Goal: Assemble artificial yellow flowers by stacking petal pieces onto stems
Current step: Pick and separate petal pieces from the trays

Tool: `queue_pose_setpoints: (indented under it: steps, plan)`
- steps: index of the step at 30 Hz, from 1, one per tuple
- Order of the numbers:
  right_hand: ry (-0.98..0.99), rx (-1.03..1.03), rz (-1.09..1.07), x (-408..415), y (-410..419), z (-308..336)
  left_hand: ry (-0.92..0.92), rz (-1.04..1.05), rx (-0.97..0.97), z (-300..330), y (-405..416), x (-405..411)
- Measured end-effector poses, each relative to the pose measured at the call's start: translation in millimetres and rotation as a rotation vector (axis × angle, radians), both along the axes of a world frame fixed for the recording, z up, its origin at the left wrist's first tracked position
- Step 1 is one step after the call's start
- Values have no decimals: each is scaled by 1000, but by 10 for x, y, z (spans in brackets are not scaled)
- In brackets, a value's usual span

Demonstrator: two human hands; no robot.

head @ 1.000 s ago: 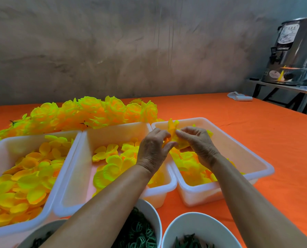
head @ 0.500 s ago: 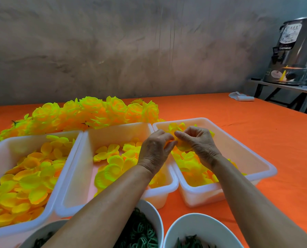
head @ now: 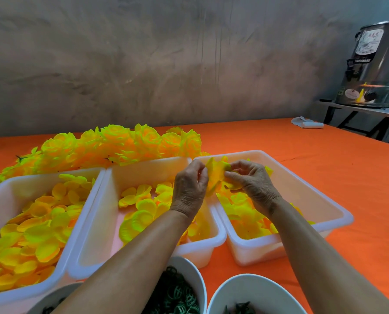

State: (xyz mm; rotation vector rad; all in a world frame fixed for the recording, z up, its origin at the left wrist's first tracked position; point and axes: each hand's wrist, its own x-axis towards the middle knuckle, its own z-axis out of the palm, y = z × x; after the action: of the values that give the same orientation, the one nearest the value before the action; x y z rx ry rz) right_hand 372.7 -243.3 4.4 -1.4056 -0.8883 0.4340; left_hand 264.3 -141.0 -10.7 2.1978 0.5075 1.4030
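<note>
A yellow petal piece is held up between both hands above the rim shared by the middle and right tubs. My left hand pinches its left edge and my right hand pinches its right side. No stem can be made out between the fingers. Loose yellow petal pieces fill the right tub, the middle tub and the left tub. A heap of finished yellow flowers lies behind the tubs.
Two white bowls sit at the near edge: one with green plastic rings, one with dark green pieces. The orange tablecloth stretches right. A steel urn stands on a side table far right, a white roll near it.
Both hands have lifted slightly and drawn a little apart, spreading the petal piece wider between them. The view has shifted little.
</note>
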Motion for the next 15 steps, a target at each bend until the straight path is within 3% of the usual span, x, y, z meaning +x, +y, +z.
queue_pose_setpoints:
  steps: [9, 15]
  plan:
    - [8, 43, -118, 21, 52, -21, -128, -91, -425, 46, -4, -29]
    - [-21, 72, -61, 34, 59, -51, -182, -200, -545, 59, -3, -31]
